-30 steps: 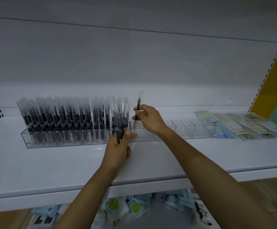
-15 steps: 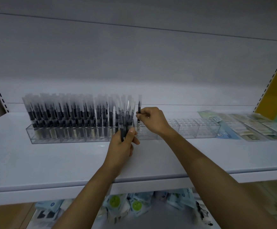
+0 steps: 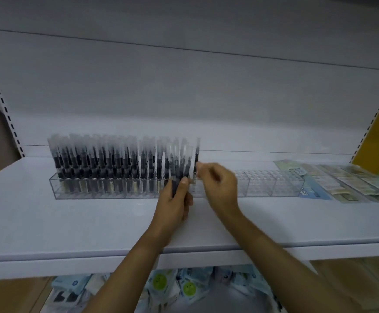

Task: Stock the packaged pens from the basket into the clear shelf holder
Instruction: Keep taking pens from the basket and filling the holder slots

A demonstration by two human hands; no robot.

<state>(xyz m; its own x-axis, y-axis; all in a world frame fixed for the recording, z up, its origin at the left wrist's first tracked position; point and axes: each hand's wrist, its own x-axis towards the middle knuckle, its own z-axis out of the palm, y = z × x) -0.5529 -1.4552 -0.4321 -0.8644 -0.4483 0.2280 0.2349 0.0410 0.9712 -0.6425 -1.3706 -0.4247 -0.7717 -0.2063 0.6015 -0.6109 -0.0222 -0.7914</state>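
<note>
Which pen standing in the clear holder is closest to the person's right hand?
The lone pen at the right end of the filled rows, just beside the right hand. The slots of the clear holder beyond it are empty.

Dim, cool, even light; soft focus throughout; right hand [image 3: 218, 186] motion-blurred; wide-angle bending at edges.

White shelf [image 3: 71, 222] with clear holder [image 3: 263, 188], flat packets [image 3: 342, 186]
</note>
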